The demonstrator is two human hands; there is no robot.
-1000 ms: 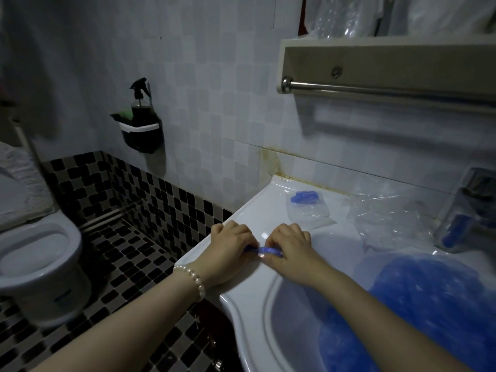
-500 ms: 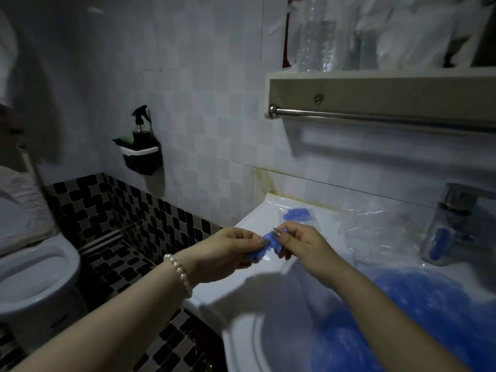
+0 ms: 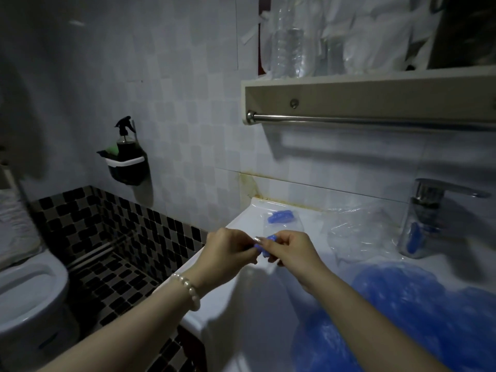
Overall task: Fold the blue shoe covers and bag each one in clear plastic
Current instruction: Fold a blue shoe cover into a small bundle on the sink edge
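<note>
Folded blue shoe cover (image 3: 264,246) is pinched between left hand (image 3: 228,253) and right hand (image 3: 291,249), above the sink surface (image 3: 241,224); mostly hidden by fingers. Bagged cover (image 3: 281,217) lies behind. Loose blue covers (image 3: 402,318) are cut off at the frame edge.

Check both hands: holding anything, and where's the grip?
Both hold one folded blue shoe cover. Left hand pinches its left end, right hand its right end, above the sink rim.

A dim bathroom — pale tiled wall (image 3: 174,76), black-checked mosaic floor (image 3: 115,285), white toilet (image 3: 29,296) at left, shelf (image 3: 370,84) with towel rail (image 3: 375,120) above the white sink (image 3: 241,331).
</note>
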